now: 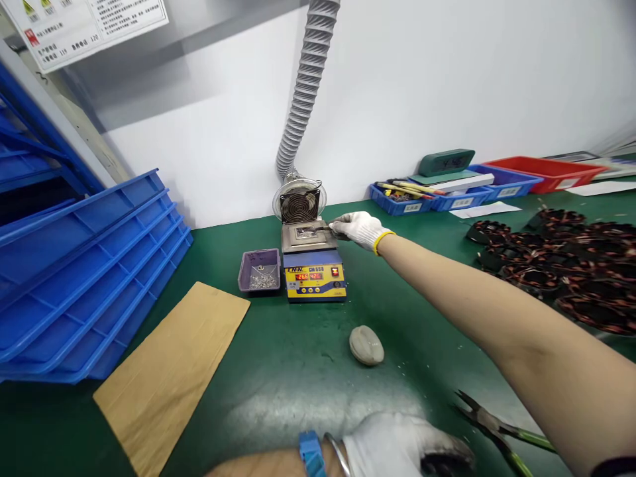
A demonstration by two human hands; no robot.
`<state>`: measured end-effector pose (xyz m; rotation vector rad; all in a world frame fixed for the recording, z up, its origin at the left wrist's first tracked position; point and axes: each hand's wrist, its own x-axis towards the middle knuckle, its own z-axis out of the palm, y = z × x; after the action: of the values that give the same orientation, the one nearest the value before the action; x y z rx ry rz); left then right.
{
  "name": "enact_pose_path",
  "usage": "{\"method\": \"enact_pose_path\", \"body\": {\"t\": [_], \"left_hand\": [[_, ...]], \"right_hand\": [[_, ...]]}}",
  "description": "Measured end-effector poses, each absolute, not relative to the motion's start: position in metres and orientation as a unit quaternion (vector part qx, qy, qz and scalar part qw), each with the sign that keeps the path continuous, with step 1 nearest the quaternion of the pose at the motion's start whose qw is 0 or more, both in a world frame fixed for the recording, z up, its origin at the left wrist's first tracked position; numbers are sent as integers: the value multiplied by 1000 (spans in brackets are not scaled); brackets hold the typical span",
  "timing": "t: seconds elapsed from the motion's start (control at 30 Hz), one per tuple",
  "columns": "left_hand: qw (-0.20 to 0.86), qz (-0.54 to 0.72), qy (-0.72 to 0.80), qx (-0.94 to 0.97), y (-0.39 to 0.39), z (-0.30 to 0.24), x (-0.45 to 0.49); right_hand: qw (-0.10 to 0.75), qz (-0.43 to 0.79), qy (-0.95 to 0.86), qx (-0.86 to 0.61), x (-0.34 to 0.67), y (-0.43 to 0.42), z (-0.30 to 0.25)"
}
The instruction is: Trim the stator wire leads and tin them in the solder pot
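My right hand [358, 228], in a white glove with a yellow cuff, reaches far out to the solder pot [312, 265]. Its fingers are pinched on a thin dark tool whose tip lies over the pot's metal top. The pot has a blue and yellow front with red digits. My left hand [397, 447], also gloved, rests at the bottom edge of the view on the green mat. Its fingers curl around a dark object [444, 462] that I cannot make out. A blue band and a metal bangle sit on that wrist.
A small fan [299, 202] on a grey ribbed hose stands behind the pot, and a purple tray [246, 271] of metal bits is to its left. Stacked blue trays [89, 278], a cardboard sheet [173, 371], a pale oval lump [366, 345], green-handled pliers [489, 424], copper coil parts [561, 265] and bins [497, 182] surround them.
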<state>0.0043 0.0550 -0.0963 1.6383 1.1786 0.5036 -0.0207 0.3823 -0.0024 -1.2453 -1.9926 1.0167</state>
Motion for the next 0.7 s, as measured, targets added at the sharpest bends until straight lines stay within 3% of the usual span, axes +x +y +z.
{"method": "enact_pose_path", "body": {"t": [0.43, 0.7], "left_hand": [[491, 215, 501, 680, 54, -107, 6], [491, 212, 491, 688, 54, -101, 3]], "right_hand": [[306, 418, -722, -458, -32, 382, -3], [288, 368, -750, -468, -15, 374, 6]]}}
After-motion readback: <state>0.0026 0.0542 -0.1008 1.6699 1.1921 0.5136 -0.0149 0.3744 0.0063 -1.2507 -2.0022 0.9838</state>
